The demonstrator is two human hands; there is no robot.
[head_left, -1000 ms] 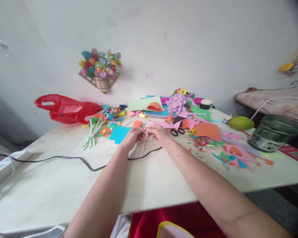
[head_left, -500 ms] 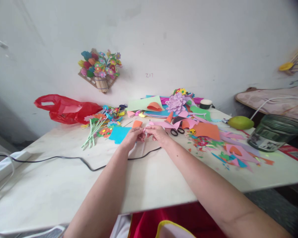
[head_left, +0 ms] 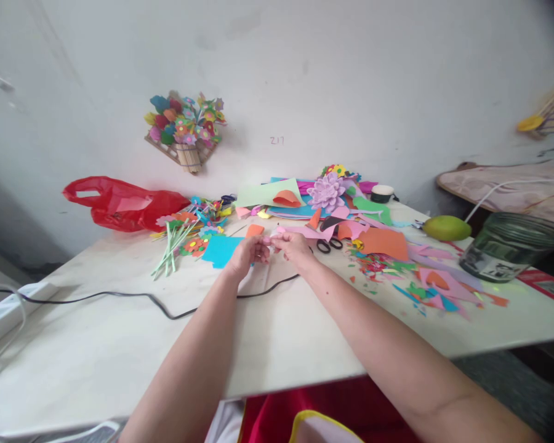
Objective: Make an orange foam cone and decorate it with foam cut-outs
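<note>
Over the middle of the table, my left hand [head_left: 250, 253] and my right hand [head_left: 292, 247] meet at the fingertips. Both are closed in a pinch, and a small pale pink piece seems to lie between them, too small to name. Left of my left hand lies a blue foam sheet [head_left: 221, 251], with a small orange piece [head_left: 255, 230] just behind. Beside my right hand, the black handles of scissors [head_left: 324, 246] stick out from under pink scraps [head_left: 311, 232]. A black cord [head_left: 277, 286] runs below the hands.
Green-stemmed foam flowers [head_left: 172, 246] and a red plastic bag [head_left: 124, 206] are on the left. A lilac flower [head_left: 327, 192] rests on stacked sheets at the back. Coloured scraps [head_left: 438, 289], a green mango [head_left: 447, 228] and a glass jar [head_left: 503, 252] occupy the right. A power strip [head_left: 18, 307] is far left.
The fingers of my left hand have shifted slightly at the pinch, and the fingertips remain together. Otherwise the scene looks the same.
</note>
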